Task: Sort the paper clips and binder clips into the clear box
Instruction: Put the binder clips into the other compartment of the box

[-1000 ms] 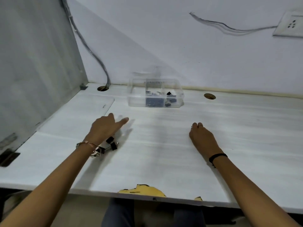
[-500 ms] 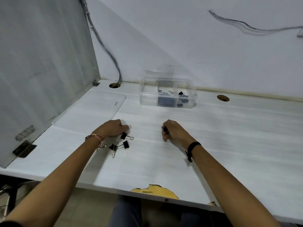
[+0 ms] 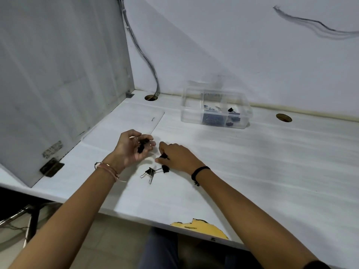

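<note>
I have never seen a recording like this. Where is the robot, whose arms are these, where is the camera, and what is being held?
There is no robot here. A person is working with bare hands, and the single picture comes from a wide-angle camera worn on the head, looking forward and down. That is why both arms reach in from the bottom edge. The left hand, palm up, cups a few small black binder clips. The right hand pinches another black clip. Two loose black binder clips with silver wire handles lie on the white table just below the hands. Farther back, near the wall, stands the clear plastic box, with some clips already inside it.
</note>
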